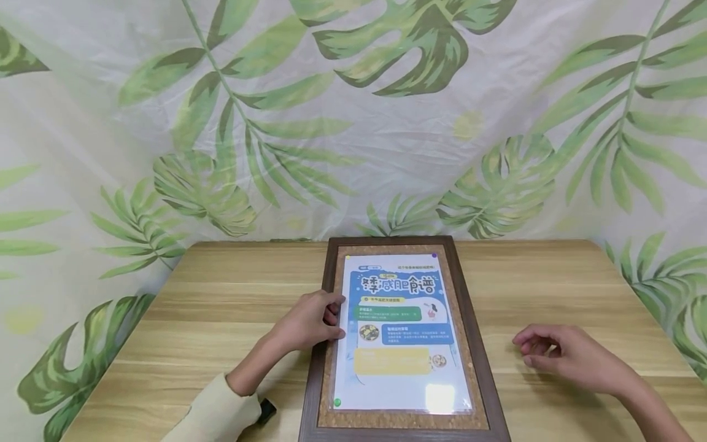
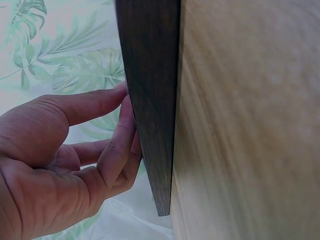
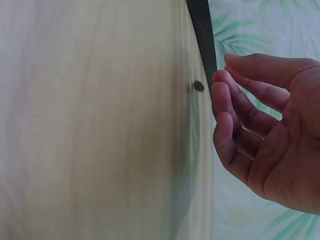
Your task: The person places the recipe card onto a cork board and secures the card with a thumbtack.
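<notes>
A dark-framed cork board (image 1: 401,421) lies on the table, carrying a printed poster (image 1: 397,383) with Chinese text under a shiny clear sheet. Round pins sit at three corners: a yellow pin (image 1: 348,257), a purple pin (image 1: 434,255) and a green pin (image 1: 337,403). My left hand (image 1: 309,322) rests on the board's left side, its fingertips touching near the poster's edge; the left wrist view has that hand (image 2: 75,155) against the dark frame (image 2: 150,100). Right of the board, my right hand (image 1: 574,359) hovers with loosely bent fingers and nothing visible in them.
The wooden table (image 1: 221,288) reaches back to a leaf-patterned curtain (image 1: 386,135). A small dark round thing (image 3: 198,86) shows by the table's edge in the right wrist view. A black object (image 1: 267,411) sits beside my left sleeve (image 1: 215,411).
</notes>
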A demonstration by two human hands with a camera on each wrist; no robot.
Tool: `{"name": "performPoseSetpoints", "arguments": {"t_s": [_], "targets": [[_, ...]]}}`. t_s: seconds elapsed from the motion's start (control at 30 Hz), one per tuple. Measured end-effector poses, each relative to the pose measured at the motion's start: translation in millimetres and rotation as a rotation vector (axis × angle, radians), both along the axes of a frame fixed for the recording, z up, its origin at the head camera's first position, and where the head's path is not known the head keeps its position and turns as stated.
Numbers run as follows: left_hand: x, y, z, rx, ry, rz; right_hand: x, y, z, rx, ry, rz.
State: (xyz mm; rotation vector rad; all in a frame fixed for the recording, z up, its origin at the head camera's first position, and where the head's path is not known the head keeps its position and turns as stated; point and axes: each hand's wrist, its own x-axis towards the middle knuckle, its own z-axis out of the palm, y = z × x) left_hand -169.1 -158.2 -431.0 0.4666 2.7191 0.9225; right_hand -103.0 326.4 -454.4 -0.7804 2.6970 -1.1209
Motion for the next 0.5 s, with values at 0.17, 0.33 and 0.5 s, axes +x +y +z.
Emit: {"name": "performPoseSetpoints", "arguments": {"t_s": [0.17,0.33,0.5], "targets": [[-0.9,0.1,0.3,-0.002,0.001,0.001,-3.0,8,-2.7,-0.008,0.017,0.008],[-0.7,0.4,-0.5,-0.007,0.001,0.001,-4.9,12,-7.4,-0.021,-0.002,0.043],[-0.9,-0.2,-0.6,-0.01,-0.002,-0.001,-6.2,13,-9.0,-0.024,-0.018,0.073]]}}
